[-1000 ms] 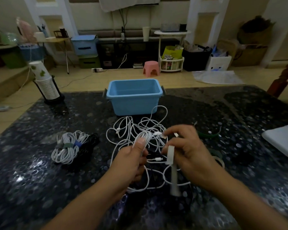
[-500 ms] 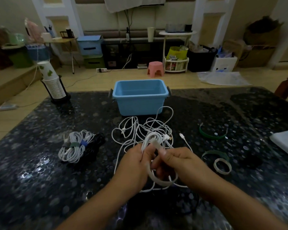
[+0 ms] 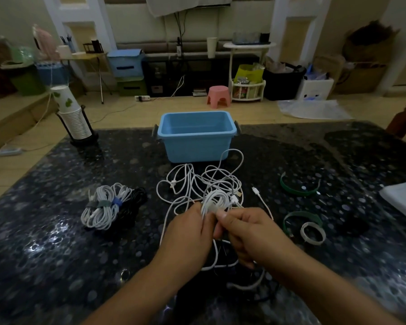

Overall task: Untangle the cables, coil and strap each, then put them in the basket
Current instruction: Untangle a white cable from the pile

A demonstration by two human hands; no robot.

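Both hands, left hand [image 3: 188, 233] and right hand [image 3: 249, 228], pinch a small white coil [image 3: 215, 200] between them, its strap [image 3: 212, 208] half wrapped. Best to pull the strap snug while gripping the loops; the basket [image 3: 196, 146] waits beyond.

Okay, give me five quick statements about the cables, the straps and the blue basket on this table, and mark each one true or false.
1. The blue basket holds coiled cables. False: its visible inside shows no cables.
2. Both hands hold the white cable coil. True: the left hand and right hand grip it.
3. A strapped white bundle lies to the left of the hands. True.
4. All white cables are coiled. False: a loose tangle lies in front of the basket.
5. The green straps lie inside the basket. False: they lie on the table, to the right.
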